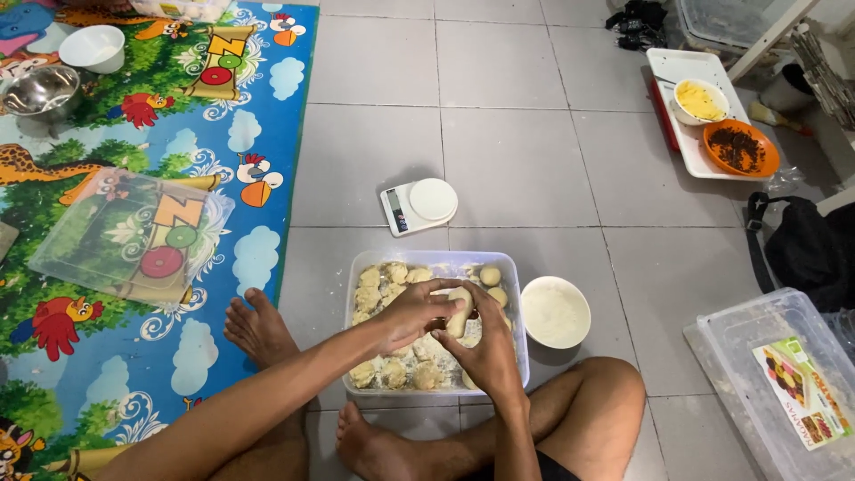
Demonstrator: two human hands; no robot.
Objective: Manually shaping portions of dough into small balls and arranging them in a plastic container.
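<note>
I sit cross-legged on a tiled floor over a clear plastic tub (357, 267) holding several floured dough balls. My left hand (412, 313) and my right hand (482, 349) meet over the tub, both closed around one pale piece of dough (460, 312) held between the fingers. More dough balls (490, 276) lie at the tub's far right corner and along its left and near sides.
A white bowl of flour (555, 312) stands right of the tub. A small kitchen scale (419, 205) lies beyond it. Far right: white tray (681, 62) with a yellow-filled bowl and an orange bowl. Clear lid (129, 236), metal bowl and white bowl on the colourful mat. Clear box (766, 383) at right.
</note>
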